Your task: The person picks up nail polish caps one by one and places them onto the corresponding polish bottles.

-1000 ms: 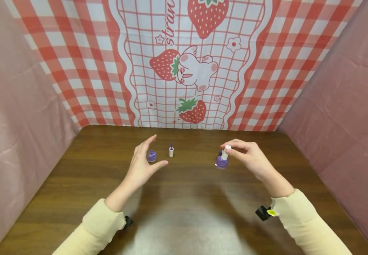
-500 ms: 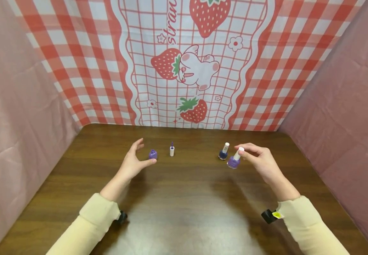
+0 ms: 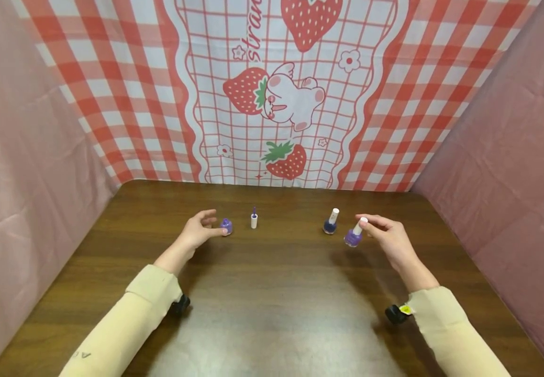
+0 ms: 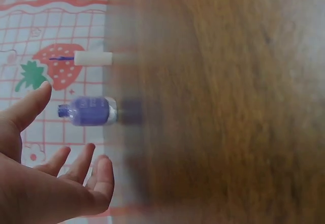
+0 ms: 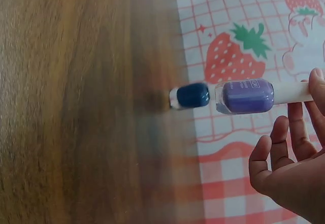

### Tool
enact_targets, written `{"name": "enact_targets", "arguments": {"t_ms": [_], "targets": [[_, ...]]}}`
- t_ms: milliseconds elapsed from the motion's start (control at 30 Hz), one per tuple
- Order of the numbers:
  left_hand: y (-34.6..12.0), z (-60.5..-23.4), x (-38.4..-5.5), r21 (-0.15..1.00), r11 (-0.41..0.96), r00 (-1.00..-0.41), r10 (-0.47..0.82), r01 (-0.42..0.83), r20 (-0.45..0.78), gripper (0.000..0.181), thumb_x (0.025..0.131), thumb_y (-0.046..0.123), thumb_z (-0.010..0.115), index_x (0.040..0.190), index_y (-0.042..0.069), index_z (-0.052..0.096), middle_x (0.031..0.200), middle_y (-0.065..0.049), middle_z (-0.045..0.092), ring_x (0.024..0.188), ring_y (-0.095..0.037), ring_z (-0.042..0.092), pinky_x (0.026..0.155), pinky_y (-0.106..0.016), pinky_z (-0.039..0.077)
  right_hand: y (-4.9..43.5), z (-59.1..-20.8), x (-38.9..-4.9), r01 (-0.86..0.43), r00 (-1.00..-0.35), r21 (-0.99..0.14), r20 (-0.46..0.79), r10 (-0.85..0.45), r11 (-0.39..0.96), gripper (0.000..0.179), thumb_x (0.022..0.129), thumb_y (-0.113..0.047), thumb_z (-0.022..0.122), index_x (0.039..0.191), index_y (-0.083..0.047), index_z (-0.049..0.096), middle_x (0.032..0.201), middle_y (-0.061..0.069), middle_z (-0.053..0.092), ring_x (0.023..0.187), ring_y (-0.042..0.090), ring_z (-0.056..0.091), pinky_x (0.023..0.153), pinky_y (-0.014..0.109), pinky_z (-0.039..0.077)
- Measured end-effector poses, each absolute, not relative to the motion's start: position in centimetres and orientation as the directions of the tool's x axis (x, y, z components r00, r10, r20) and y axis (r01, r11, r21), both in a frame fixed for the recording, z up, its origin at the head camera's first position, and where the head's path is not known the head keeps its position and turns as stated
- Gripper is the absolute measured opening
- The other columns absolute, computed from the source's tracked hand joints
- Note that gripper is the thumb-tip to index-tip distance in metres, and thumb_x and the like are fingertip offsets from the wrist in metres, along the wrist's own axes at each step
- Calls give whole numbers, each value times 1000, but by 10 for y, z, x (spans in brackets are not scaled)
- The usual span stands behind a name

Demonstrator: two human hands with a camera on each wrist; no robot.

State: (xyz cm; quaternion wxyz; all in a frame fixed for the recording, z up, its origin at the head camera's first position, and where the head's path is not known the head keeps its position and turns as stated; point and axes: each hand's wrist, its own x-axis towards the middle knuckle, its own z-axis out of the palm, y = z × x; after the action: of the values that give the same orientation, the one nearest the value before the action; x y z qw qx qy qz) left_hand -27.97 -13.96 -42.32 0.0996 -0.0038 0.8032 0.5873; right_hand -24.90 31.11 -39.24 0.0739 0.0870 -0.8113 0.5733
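Note:
My left hand [image 3: 198, 230] reaches beside an uncapped purple nail polish bottle [image 3: 226, 226] that stands upright on the table. In the left wrist view its thumb and fingers are spread apart, with a gap between them and the bottle [image 4: 90, 111]. Just right of that bottle stands its white cap [image 3: 254, 221], brush pointing up and coated purple. My right hand [image 3: 389, 235] pinches the white cap of a second, closed purple nail polish bottle [image 5: 248, 96], which hangs slightly tilted and appears clear of the table. A dark blue nail polish bottle [image 3: 330, 226] stands to its left.
The brown wooden table [image 3: 272, 293] extends toward the person. Behind it hangs a red-and-white strawberry cloth [image 3: 295, 104]. Pink drapes [image 3: 498, 157] close off both sides.
My right hand has carried the closed purple bottle rightward, away from the dark blue one, which now shows fully. My left hand has drawn back left, and its thumb and fingers have come closer together.

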Motion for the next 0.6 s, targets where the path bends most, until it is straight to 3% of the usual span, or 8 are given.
{"name": "enact_targets", "arguments": {"t_ms": [333, 600], "targets": [[-137, -433, -294, 931, 325, -974, 93, -165, -205, 59, 81, 13, 74, 133, 0, 48, 130, -22, 54, 122, -34, 48, 104, -46, 36, 310, -394, -255, -135, -990, -945, 140, -5, 297, 46, 92, -17, 62, 121, 16, 52, 91, -27, 66, 86, -5, 58, 68, 16, 47], [-131, -440, -300, 923, 371, -985, 99, -96, -142, 55, 75, 5, 77, 123, -8, 52, 118, -24, 58, 107, -32, 56, 92, -37, 46, 320, -415, -270, -75, -997, -935, 83, 7, 347, 48, 90, -27, 65, 124, 5, 57, 98, -24, 66, 84, -2, 55, 71, 21, 48]]}}
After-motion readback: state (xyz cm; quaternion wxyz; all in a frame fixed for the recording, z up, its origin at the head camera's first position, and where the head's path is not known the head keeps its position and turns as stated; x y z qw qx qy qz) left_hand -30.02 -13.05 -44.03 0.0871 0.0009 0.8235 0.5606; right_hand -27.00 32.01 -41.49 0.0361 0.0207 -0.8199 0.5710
